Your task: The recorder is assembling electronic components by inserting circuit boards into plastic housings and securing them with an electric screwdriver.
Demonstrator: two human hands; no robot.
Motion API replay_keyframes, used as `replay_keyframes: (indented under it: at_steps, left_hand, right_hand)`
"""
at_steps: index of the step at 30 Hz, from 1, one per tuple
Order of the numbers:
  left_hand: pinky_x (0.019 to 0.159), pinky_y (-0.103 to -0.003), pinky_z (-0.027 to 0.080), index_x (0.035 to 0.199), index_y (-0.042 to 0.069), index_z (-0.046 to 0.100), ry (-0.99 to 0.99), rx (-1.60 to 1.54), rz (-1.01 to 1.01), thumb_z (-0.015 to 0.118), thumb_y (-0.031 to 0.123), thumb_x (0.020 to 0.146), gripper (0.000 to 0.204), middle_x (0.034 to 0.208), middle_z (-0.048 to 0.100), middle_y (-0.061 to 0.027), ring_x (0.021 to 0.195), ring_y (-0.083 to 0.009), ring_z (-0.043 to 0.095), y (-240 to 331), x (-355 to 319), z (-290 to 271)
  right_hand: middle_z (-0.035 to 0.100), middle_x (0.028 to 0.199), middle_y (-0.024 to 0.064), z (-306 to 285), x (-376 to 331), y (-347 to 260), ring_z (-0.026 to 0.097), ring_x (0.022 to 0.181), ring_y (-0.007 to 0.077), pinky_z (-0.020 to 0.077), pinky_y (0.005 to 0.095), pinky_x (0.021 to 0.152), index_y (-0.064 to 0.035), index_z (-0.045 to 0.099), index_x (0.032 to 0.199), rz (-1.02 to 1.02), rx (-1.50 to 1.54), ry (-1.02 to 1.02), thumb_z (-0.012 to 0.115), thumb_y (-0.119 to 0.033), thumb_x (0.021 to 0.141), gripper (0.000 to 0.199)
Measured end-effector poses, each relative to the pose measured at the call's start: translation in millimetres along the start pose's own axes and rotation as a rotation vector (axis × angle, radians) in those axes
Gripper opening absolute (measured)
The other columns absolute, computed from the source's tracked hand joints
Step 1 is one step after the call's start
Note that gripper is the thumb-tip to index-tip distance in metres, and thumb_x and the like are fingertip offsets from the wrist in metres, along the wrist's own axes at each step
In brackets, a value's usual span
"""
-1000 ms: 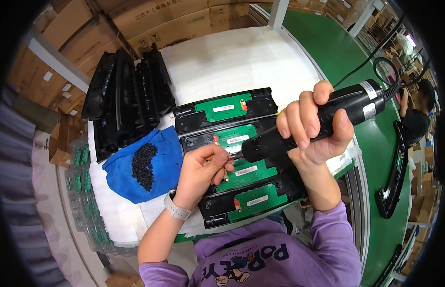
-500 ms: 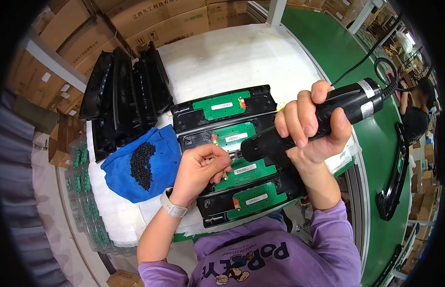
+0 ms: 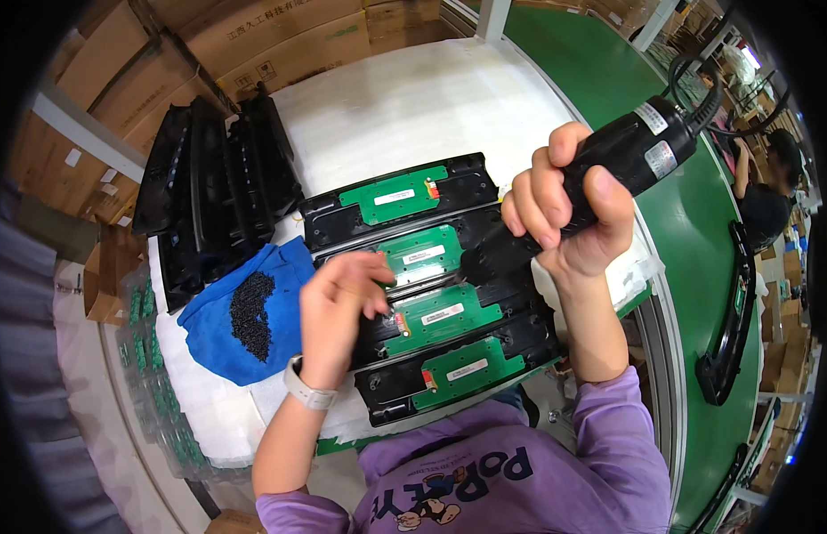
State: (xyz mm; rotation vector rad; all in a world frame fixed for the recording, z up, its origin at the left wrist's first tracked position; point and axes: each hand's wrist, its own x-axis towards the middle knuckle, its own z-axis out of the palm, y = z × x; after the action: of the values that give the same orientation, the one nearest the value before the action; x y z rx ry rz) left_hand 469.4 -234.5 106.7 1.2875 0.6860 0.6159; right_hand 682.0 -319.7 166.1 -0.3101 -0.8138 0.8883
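Note:
My right hand [image 3: 569,200] is wrapped round a black corded electric screwdriver [image 3: 640,147]. Its dark nose slants down to the left, over the second and third of several long black plastic housings [image 3: 331,212] lying in a row. Each housing carries a green circuit board [image 3: 444,311] with a white label and a small red-and-white connector. Slightly blurred, my left hand [image 3: 338,307] hovers over the left ends of the middle housings, fingers apart and nothing visible in them. Beside it, a blue cloth [image 3: 200,325] bears a heap of tiny black screws [image 3: 251,316].
More black housings [image 3: 209,169] stand stacked at the back left of the white-covered table [image 3: 404,98]. Clear trays of green boards [image 3: 155,392] lie at the left edge. Cardboard boxes [image 3: 298,40] line the back. A green conveyor [image 3: 600,80] runs along the right; another person [image 3: 774,191] sits beyond.
My left hand has drawn back leftward from the screwdriver's tip, and its fingers have come apart. The screwdriver, still in my right hand, has shifted slightly and tilts more steeply. The view has moved a little.

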Motion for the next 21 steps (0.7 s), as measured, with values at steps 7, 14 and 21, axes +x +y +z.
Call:
replay_keyframes:
  at_steps: [7, 14, 21]
  left_hand:
    - [0.086, -0.029, 0.047, 0.106, -0.005, 0.046, 0.191, -0.288, 0.058, 0.034, 0.004, 0.093, 0.020, 0.111, 0.056, -0.0230, 0.106, -0.0283, 0.057, 6, 12, -17]
    - [0.067, -0.025, 0.052, 0.100, -0.001, 0.047, 0.255, -0.284, -0.010, 0.034, 0.008, 0.096, 0.016, 0.098, 0.061, -0.0203, 0.085, -0.0246, 0.065, 3, 15, -17]
    - [0.037, -0.019, 0.021, 0.095, 0.004, 0.049, 0.103, -0.179, -0.036, 0.038, 0.016, 0.096, 0.016, 0.052, 0.038, 0.0024, 0.042, -0.0039, 0.030, 0, 14, -24]
  right_hand:
    - [0.042, 0.053, 0.0024, -11, 2, -8, 0.039, 0.038, 0.0108, 0.0333, 0.0248, 0.040, -0.0003, 0.043, 0.088, 0.140, -0.597, 0.026, 0.062, -0.020, 0.074, 0.031]
    - [0.044, 0.055, 0.0020, -11, 2, -6, 0.040, 0.038, 0.0109, 0.0344, 0.0241, 0.040, -0.0001, 0.043, 0.086, 0.144, -0.638, 0.028, 0.064, -0.020, 0.071, 0.033]
    - [0.044, 0.055, 0.0021, -9, 1, -3, 0.040, 0.038, 0.0109, 0.0340, 0.0243, 0.039, -0.0004, 0.043, 0.085, 0.137, -0.636, 0.031, 0.064, -0.018, 0.072, 0.030]
